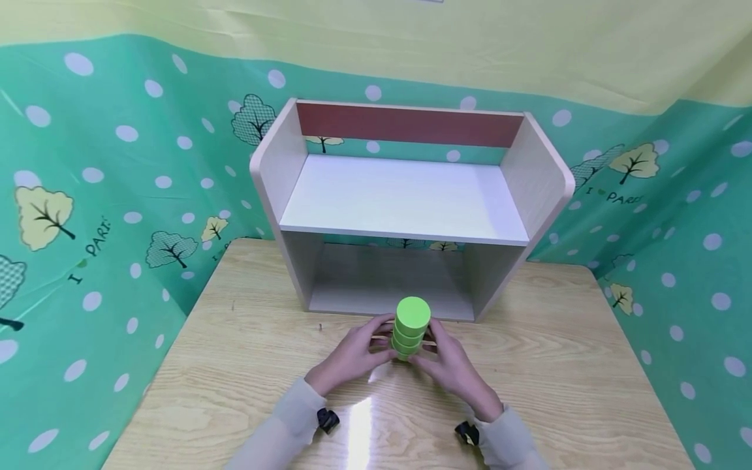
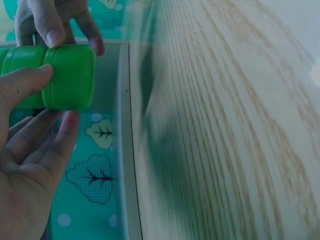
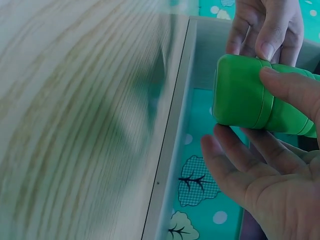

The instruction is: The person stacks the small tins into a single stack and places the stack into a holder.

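A bright green ridged cylinder (image 1: 412, 316), which looks like a stack of round screw-together containers, stands upright between both hands. Its flat round top faces the head camera. My left hand (image 1: 356, 350) grips it from the left, with the thumb near the side and fingers curving behind. From the right, my right hand (image 1: 449, 363) holds it the same way. In the left wrist view, the rounded lower section of the green container (image 2: 72, 77) shows, with a gap between its base and the tabletop. Thumbs and fingertips of both hands lie around the lower seam.
A white two-level shelf (image 1: 405, 196) with a dark red back strip stands just behind the hands. The wood-grain table (image 1: 235, 378) spreads out on both sides. Green patterned cloth (image 1: 117, 156) hangs at the back and sides. Each wrist wears a small black camera (image 1: 328, 420).
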Motion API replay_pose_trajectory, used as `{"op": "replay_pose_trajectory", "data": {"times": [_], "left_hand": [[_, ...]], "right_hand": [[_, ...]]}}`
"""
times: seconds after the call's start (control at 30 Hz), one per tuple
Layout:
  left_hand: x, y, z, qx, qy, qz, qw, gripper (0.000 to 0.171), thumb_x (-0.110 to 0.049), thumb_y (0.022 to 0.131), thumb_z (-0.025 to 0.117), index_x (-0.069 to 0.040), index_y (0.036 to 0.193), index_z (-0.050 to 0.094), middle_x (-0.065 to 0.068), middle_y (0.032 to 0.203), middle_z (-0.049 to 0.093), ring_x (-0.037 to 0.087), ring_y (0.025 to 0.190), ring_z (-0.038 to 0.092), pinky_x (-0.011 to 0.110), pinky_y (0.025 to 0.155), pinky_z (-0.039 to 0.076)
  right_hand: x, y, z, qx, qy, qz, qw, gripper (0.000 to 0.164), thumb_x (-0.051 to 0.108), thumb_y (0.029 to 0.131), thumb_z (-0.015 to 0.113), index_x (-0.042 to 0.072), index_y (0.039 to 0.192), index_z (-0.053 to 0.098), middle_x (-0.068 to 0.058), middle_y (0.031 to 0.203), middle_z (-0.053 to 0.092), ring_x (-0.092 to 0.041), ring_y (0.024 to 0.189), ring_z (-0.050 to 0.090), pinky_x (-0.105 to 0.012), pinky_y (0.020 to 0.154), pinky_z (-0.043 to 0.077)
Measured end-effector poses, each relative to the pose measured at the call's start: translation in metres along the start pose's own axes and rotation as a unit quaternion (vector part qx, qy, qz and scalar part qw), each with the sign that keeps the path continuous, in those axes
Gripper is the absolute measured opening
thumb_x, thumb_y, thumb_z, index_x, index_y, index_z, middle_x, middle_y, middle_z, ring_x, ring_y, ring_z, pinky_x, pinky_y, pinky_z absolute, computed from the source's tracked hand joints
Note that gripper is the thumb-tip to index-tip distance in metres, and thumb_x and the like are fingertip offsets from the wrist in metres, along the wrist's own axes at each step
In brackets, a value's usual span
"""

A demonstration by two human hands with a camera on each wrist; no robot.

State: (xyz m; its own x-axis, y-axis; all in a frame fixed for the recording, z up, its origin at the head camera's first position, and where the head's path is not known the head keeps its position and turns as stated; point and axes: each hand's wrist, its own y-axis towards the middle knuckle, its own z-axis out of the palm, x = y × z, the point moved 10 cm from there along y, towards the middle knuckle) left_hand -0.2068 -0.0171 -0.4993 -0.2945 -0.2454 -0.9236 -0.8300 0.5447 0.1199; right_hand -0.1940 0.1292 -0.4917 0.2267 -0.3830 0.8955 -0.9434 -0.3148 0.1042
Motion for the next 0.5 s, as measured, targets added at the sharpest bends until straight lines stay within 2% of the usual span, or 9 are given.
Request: {"op": "replay_pose_trajectory", "data": {"times": [0.33,0.5], "left_hand": [[-0.004,-0.004,-0.007,-0.007,-0.019,0.007,0.9998,0.069,-0.012,0.092,0.074,-0.017,0.151,0.038,0.011,0.139,0.057,0.022,0.119,0.061,0.038,0.097,0.054],[-0.006,-0.005,-0.01,-0.007,-0.026,0.008,0.9996,0.068,-0.011,0.092,0.074,-0.018,0.15,0.039,0.011,0.139,0.057,0.025,0.12,0.06,0.041,0.098,0.054]], "right_hand": [[0.01,0.002,0.003,0.007,-0.003,-0.01,1.0,0.077,-0.001,0.082,0.081,0.012,0.147,0.041,-0.009,0.135,0.057,-0.031,0.119,0.059,-0.047,0.098,0.053],[0.012,0.002,0.005,0.012,0.0,-0.011,1.0,0.075,0.001,0.084,0.08,0.012,0.147,0.041,-0.011,0.135,0.056,-0.033,0.12,0.058,-0.051,0.099,0.052]]}}
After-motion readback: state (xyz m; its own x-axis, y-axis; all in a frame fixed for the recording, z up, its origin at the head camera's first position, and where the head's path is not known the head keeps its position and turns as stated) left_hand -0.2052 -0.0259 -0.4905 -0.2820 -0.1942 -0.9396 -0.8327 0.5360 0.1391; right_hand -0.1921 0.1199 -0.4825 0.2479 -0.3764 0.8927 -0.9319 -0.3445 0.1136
